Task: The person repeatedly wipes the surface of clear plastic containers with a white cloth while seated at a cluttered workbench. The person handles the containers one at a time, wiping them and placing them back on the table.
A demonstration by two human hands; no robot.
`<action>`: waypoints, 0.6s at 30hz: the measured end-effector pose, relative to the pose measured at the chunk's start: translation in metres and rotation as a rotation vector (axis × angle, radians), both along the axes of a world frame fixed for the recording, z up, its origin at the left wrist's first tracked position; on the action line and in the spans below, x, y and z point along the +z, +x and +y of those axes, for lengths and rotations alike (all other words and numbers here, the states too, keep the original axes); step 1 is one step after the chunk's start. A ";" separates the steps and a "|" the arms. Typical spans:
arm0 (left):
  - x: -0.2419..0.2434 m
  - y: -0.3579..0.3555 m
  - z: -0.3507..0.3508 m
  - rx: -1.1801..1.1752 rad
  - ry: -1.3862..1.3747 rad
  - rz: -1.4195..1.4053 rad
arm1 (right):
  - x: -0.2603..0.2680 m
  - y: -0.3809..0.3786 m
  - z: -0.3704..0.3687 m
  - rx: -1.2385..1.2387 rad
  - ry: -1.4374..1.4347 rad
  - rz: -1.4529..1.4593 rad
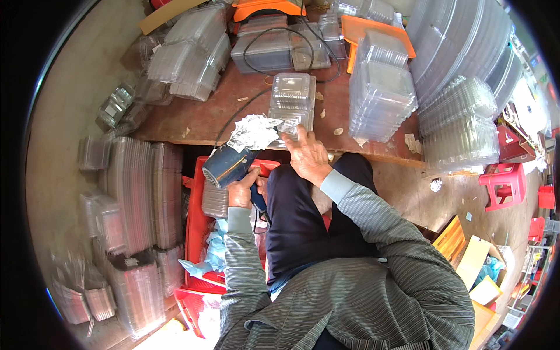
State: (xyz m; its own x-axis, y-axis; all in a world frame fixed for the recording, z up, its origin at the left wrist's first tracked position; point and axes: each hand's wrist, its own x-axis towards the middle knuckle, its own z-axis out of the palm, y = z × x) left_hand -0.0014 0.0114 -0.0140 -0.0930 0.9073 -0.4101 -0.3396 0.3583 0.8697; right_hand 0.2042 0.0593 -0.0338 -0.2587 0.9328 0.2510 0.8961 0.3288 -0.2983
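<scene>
My left hand (pixel 244 188) is closed around the handle of a dark blue hair dryer (pixel 229 165), left of my knees. A crumpled bunch of white printed labels (pixel 253 132) covers the dryer's far end. My right hand (pixel 307 155) rests its fingertips on a printed label (pixel 289 125) on a clear plastic clamshell container (pixel 302 114) at the table's near edge. Its fingers are apart; whether they pinch the label is hard to tell. A smaller clear lidded part (pixel 292 89) of the container lies farther back.
Stacks of clear containers stand on the brown table (pixel 192 124) at left, back and right (pixel 380 100). A black cord loops across it. Red baskets (pixel 192 227) sit low at my left beside more stacks (pixel 131 192). A pink stool (pixel 503 186) stands at right.
</scene>
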 end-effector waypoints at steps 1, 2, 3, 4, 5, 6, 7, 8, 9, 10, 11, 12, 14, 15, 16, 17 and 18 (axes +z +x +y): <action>-0.001 0.000 0.000 0.007 0.003 -0.007 | 0.001 0.001 0.000 -0.029 -0.008 0.087; -0.002 -0.001 -0.001 0.017 -0.004 -0.022 | 0.003 0.002 0.001 -0.053 0.007 0.186; -0.003 -0.002 -0.002 0.015 0.000 -0.036 | 0.004 0.002 0.002 -0.088 -0.020 0.267; -0.004 -0.002 -0.002 0.014 0.003 -0.050 | 0.006 0.002 0.006 -0.162 -0.027 0.380; -0.005 -0.002 -0.003 0.015 0.006 -0.065 | 0.008 0.003 0.011 -0.202 -0.055 0.495; -0.006 -0.002 -0.004 0.023 0.024 -0.048 | 0.010 0.003 0.016 -0.203 -0.068 0.500; -0.006 -0.002 -0.006 0.031 0.015 -0.057 | 0.011 0.003 0.021 -0.217 -0.102 0.505; -0.006 -0.002 -0.006 0.030 0.015 -0.064 | 0.012 0.004 0.025 -0.157 -0.081 0.485; -0.007 -0.002 -0.005 0.023 0.024 -0.069 | 0.014 0.003 0.030 -0.133 -0.087 0.433; -0.008 -0.002 -0.005 0.024 0.017 -0.072 | 0.015 0.002 0.036 -0.117 -0.110 0.379; -0.008 -0.002 -0.006 0.020 0.018 -0.070 | 0.015 -0.001 0.042 -0.092 -0.114 0.333; -0.008 -0.003 -0.006 0.014 0.031 -0.069 | 0.016 -0.004 0.048 -0.050 -0.071 0.286; -0.008 -0.004 -0.006 0.008 0.014 -0.058 | 0.015 -0.012 0.061 -0.040 -0.143 0.197; -0.009 -0.004 -0.006 -0.006 0.023 -0.053 | 0.014 -0.015 0.068 -0.044 -0.182 0.157; -0.009 -0.004 -0.006 -0.006 -0.008 -0.038 | 0.013 -0.016 0.075 -0.024 -0.242 0.123; -0.009 -0.004 -0.006 -0.001 -0.010 -0.048 | 0.010 -0.015 0.079 0.018 -0.257 0.110; -0.009 -0.004 -0.006 0.001 -0.016 -0.052 | 0.007 -0.013 0.082 0.056 -0.265 0.105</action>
